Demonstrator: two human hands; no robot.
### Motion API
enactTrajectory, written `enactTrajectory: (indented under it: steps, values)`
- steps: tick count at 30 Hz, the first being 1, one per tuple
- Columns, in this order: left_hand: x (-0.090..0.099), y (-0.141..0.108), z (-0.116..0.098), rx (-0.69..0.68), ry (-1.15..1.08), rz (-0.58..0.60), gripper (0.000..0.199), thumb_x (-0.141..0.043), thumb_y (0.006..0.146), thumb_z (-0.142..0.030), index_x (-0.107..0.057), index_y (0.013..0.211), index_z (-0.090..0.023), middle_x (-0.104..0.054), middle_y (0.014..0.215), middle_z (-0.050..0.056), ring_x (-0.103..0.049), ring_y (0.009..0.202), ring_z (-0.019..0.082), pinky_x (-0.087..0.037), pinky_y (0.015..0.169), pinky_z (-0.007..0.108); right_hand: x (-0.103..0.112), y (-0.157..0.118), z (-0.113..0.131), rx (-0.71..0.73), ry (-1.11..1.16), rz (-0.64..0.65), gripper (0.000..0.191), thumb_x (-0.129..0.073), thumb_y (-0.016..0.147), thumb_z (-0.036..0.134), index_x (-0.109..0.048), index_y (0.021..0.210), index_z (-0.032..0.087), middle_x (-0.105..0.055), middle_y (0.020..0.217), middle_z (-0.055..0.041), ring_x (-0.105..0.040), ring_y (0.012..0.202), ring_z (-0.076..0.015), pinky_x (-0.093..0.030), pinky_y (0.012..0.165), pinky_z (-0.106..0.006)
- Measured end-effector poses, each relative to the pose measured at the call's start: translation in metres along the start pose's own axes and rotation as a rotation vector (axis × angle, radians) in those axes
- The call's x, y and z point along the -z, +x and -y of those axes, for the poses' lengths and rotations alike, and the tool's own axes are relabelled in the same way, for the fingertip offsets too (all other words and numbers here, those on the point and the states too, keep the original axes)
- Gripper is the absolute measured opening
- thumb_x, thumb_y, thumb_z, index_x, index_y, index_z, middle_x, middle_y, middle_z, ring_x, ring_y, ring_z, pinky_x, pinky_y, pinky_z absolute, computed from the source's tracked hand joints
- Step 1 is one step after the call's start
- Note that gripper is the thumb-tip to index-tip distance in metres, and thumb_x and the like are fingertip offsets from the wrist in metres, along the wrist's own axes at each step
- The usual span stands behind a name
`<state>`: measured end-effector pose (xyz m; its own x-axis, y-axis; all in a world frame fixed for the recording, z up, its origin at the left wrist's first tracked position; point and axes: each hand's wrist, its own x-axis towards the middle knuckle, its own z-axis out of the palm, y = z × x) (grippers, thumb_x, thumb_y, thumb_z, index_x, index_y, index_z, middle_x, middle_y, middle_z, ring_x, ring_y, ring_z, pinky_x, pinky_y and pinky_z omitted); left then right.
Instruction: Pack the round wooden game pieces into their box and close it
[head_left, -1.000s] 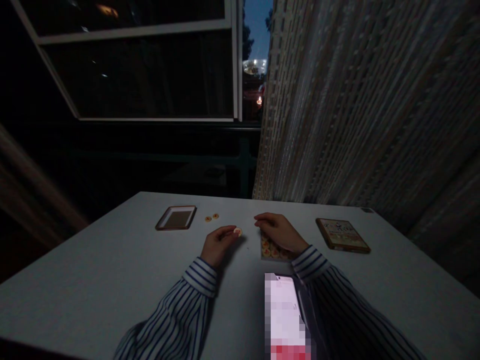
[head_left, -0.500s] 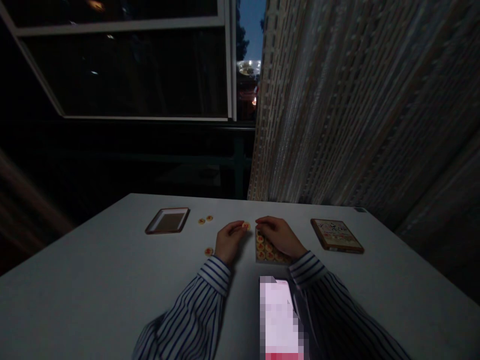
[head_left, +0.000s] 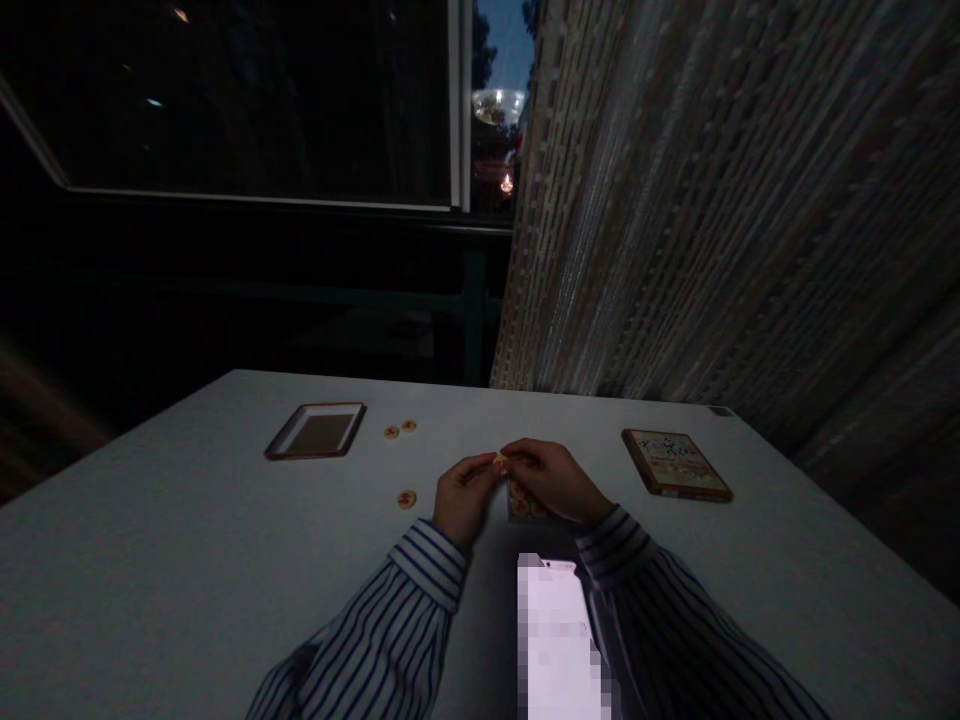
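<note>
A round wooden xiangqi piece [head_left: 501, 462] with a red character is pinched between the fingertips of my left hand [head_left: 466, 492]. My right hand [head_left: 553, 478] meets it from the other side, its thumb and fingers closed on the same piece. Below and behind my right hand is a shallow square tray [head_left: 525, 518] of xiangqi pieces, mostly covered by that hand. To the left on the table lie a single loose xiangqi piece [head_left: 406, 499] and a pair of xiangqi pieces [head_left: 400, 430] farther back.
An open box lid [head_left: 316, 434] rests at the back left of the white table [head_left: 187, 560]. At the right lies a flat box with a printed cover [head_left: 677, 464]. A lit phone [head_left: 559, 630] is between my forearms. A hanging curtain [head_left: 637, 200] borders the far right side.
My right hand's fingers have come over to the piece in my left hand, and the hands now touch at it. The view has tilted down slightly.
</note>
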<state>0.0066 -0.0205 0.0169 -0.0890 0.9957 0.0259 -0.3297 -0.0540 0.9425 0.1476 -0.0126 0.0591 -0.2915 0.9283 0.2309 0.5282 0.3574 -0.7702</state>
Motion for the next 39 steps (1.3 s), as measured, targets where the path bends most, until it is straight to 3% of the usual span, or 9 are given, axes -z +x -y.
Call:
enactTrajectory:
  steps: [8,25,32,39]
  values:
    - [0.004,-0.001,-0.003,-0.04,0.065,0.028,0.026,-0.07,0.063,-0.033,-0.072,0.081,-0.014,-0.072,0.084,0.007,-0.064,0.081,0.019,-0.049,0.08,0.031,0.001,0.001,-0.006,0.027,0.001,0.004,0.024,-0.051,0.08,0.028,-0.068,0.095,0.02,-0.07,0.091,-0.0051,-0.063,0.086,-0.0185,-0.048,0.077,-0.03]
    - [0.004,-0.001,0.001,-0.025,0.029,-0.027,0.026,-0.071,0.06,-0.032,-0.071,0.079,-0.015,-0.071,0.081,0.007,-0.064,0.078,0.018,-0.048,0.079,0.031,0.001,-0.003,0.003,0.011,0.17,0.095,0.026,-0.056,0.078,0.03,-0.065,0.098,0.016,-0.069,0.087,-0.0051,-0.064,0.079,-0.0163,-0.05,0.071,-0.027]
    - [0.004,-0.001,0.0,-0.027,0.013,-0.032,0.026,-0.072,0.059,-0.032,-0.071,0.079,-0.015,-0.071,0.081,0.006,-0.064,0.077,0.018,-0.049,0.078,0.031,0.003,-0.003,0.004,-0.017,0.073,0.069,0.025,-0.057,0.076,0.027,-0.065,0.097,0.016,-0.069,0.085,-0.0054,-0.063,0.077,-0.0168,-0.049,0.069,-0.028]
    - [0.006,0.0,0.003,-0.013,-0.02,-0.013,0.027,-0.073,0.06,-0.032,-0.069,0.079,-0.013,-0.07,0.078,0.006,-0.064,0.072,0.016,-0.05,0.073,0.029,0.003,-0.003,0.003,0.036,0.127,0.091,0.027,-0.056,0.078,0.03,-0.065,0.1,0.017,-0.069,0.089,-0.0051,-0.063,0.08,-0.017,-0.049,0.07,-0.028]
